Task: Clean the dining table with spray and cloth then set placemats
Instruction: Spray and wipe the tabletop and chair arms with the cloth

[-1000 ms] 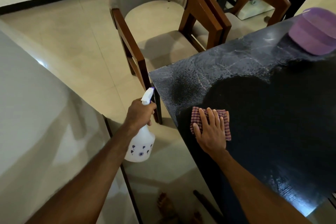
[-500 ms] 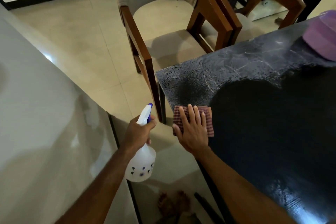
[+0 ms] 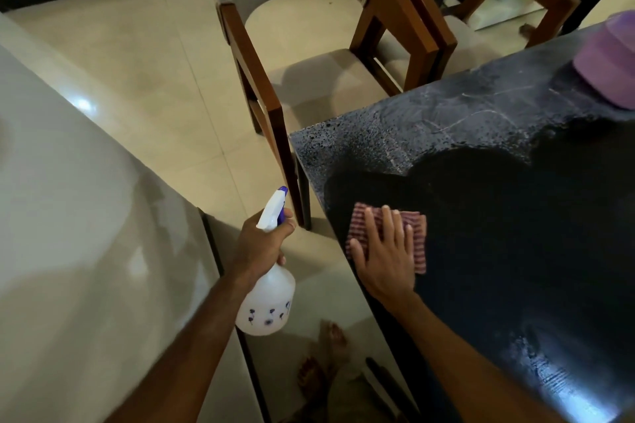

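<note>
Pressing cloth point(image 3: 417, 240) w/ right hand point(image 3: 386, 259) nr table point(image 3: 515, 216) edge, left hand point(image 3: 261, 244) gripping spray bottle point(image 3: 268, 299)

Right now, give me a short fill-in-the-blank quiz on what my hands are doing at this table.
The left hand grips a white ____ bottle.
The right hand presses flat on a striped ____.
The purple stack sits on the table's far ____.

Missing words: spray; cloth; edge
</note>
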